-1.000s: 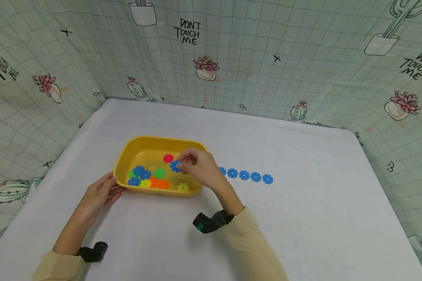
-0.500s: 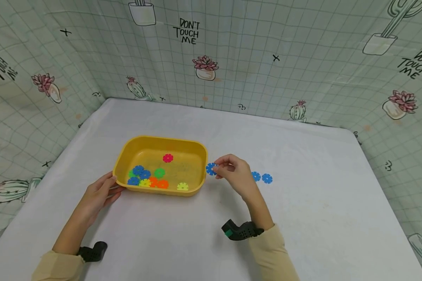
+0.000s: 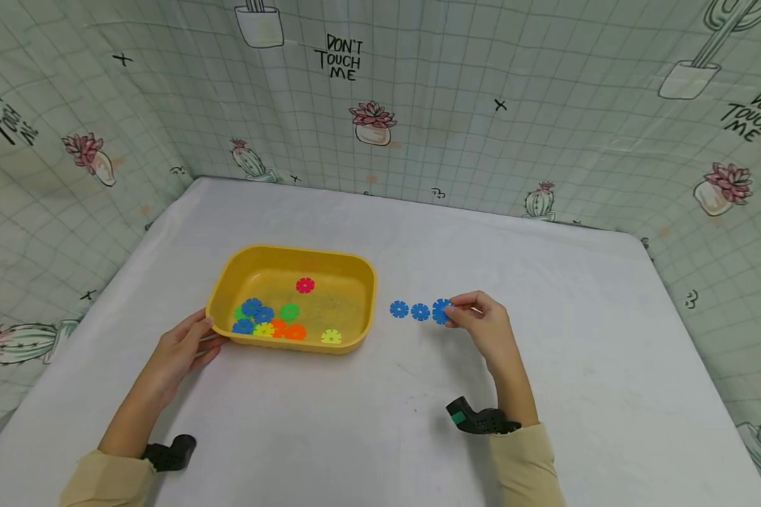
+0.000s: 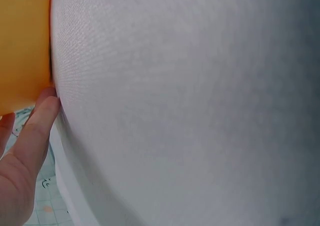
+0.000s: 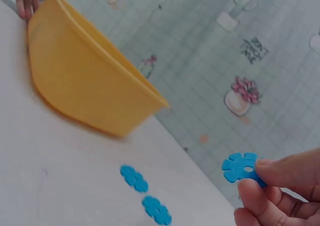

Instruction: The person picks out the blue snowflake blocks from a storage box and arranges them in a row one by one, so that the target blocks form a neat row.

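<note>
My right hand [image 3: 485,327] pinches a blue snowflake disc [image 5: 240,167] between thumb and fingers, raised over a row on the white table. Two blue snowflake discs [image 3: 409,310] of that row show left of the hand; it covers the places further right. My left hand [image 3: 180,348] rests against the near left corner of a yellow plastic basin [image 3: 320,264]. In the left wrist view its fingers [image 4: 37,128] lie straight along the basin's outer wall. Inside the basin lie several snowflake discs: blue, green, yellow, orange and one red [image 3: 305,285].
White cloth covers the table [image 3: 330,429]. A green checked curtain [image 3: 444,91] with cactus prints hangs behind and at both sides. A black wrist camera [image 3: 482,419] sits on the right wrist, another black one [image 3: 170,453] on the left.
My right hand has carried the blue snowflake disc out of the basin and rightward along the row, now over its middle. My left hand has stayed at the basin's corner.
</note>
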Tool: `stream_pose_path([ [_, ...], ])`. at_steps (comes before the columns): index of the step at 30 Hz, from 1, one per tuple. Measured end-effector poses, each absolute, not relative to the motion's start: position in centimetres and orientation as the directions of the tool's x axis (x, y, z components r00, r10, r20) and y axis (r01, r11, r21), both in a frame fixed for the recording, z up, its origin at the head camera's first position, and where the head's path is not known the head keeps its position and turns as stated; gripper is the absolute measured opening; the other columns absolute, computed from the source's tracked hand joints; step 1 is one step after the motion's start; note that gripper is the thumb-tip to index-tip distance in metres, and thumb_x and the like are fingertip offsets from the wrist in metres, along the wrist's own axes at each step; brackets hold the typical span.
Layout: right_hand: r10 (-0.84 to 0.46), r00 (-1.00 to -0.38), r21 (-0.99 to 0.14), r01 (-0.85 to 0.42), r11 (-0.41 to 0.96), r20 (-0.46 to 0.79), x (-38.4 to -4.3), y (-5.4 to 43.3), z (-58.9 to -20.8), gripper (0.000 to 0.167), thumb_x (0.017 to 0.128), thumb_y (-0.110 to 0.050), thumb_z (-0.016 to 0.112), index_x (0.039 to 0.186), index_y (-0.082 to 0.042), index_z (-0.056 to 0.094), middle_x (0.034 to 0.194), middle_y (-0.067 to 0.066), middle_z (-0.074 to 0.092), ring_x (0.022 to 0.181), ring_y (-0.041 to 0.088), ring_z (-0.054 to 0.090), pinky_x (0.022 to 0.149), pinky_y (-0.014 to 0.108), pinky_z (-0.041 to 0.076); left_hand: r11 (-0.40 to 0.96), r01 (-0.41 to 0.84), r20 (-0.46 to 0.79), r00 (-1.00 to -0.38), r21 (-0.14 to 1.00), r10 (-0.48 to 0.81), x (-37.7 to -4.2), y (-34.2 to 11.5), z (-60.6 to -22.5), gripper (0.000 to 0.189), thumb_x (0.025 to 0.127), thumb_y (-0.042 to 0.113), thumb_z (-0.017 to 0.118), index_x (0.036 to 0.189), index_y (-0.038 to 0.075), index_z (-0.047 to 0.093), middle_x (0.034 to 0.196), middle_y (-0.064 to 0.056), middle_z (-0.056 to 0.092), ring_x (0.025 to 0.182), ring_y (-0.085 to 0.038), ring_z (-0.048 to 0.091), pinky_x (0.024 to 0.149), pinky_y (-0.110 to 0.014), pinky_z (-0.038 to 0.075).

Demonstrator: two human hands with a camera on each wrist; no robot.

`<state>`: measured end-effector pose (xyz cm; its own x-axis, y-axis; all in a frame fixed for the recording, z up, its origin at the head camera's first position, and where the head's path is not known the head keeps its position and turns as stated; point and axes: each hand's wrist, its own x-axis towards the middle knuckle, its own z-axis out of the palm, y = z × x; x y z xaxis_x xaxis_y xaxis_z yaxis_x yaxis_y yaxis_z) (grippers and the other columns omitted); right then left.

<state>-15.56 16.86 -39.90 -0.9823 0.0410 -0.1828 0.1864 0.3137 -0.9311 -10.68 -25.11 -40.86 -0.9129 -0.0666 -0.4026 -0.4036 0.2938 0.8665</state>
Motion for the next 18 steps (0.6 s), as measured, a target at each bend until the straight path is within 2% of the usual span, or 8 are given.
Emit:
stream_pose_path([
  [6, 0.130, -0.975, -0.915, 0.215, 0.342, -0.181, -15.6, 19.3, -40.9, 0.027, 0.089, -0.021, 0.064, 0.108, -0.003, 0.058, 0.086, 0.000, 0.061, 0.075, 0.012, 0.065, 0.073, 0.013, 0.053, 0.292, -0.402, -0.400, -0.914, 0.868, -0.069, -10.7, -25.1, -41.0, 0.065, 0.100, 0.043, 0.028, 0.149, 0.004, 0.013, 0.141, -0.029, 0.036, 0.088, 0.013, 0.053, 0.083, -0.013, 0.051],
  [9, 0.165, -0.970, -0.905, 0.228, 0.360, -0.179, -15.8, 20.6, -41.9, 0.031, 0.089, -0.026, 0.064, 0.109, -0.003, 0.058, 0.088, 0.003, 0.063, 0.074, 0.008, 0.063, 0.072, 0.012, 0.053, 0.288, -0.398, -0.397, -0.916, 0.871, -0.067, -10.7, -25.1, -40.9, 0.065, 0.100, 0.043, 0.028, 0.149, 0.004, 0.013, 0.140, -0.030, 0.036, 0.088, 0.013, 0.053, 0.083, -0.013, 0.051],
  [18, 0.193, -0.962, -0.864, 0.261, 0.430, -0.194, -15.6, 23.6, -42.4, 0.033, 0.092, -0.020, 0.059, 0.115, 0.003, 0.055, 0.082, -0.007, 0.059, 0.071, 0.002, 0.060, 0.070, 0.014, 0.054, 0.291, -0.406, -0.404, -0.912, 0.867, -0.069, -10.7, -25.1, -40.9, 0.065, 0.100, 0.043, 0.028, 0.149, 0.004, 0.013, 0.141, -0.029, 0.036, 0.087, 0.013, 0.054, 0.083, -0.013, 0.051],
])
